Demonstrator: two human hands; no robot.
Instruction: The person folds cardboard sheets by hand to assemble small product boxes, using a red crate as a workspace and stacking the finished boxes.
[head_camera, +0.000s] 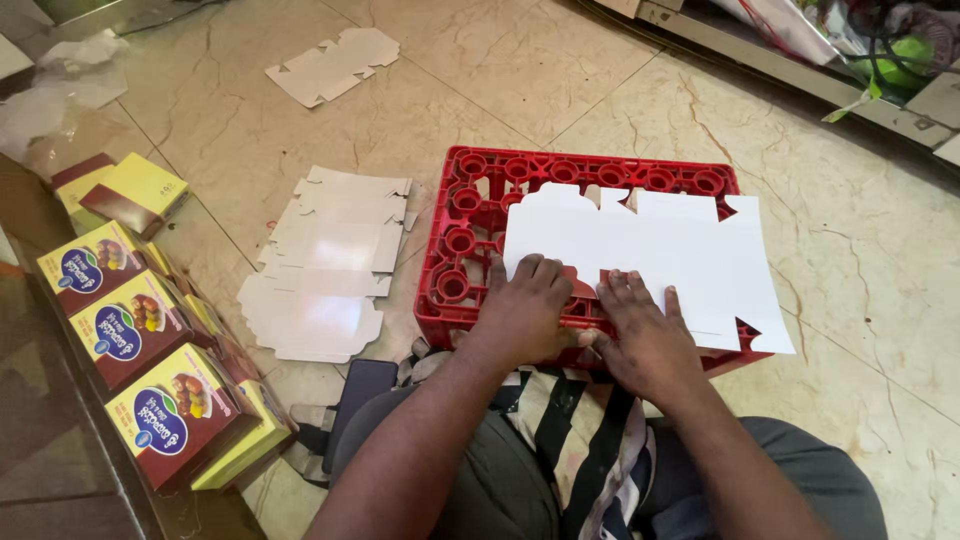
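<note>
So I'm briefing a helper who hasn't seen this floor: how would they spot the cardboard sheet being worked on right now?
Find the red plastic crate upturned on the marble floor before the seated person. The flat white die-cut cardboard blank lies across its top, with the left hand and right hand pressing its near edge. Unlike the stack of white blanks left of the crate, it lies alone, raised off the floor.

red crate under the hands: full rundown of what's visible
The red crate looks like moulded plastic, rectangular, lying flat on the tiled floor before the person's knees. Its top face shows rows of round sockets. A flat white die-cut cardboard blank covers most of it; the left hand and right hand press on that blank.
</note>
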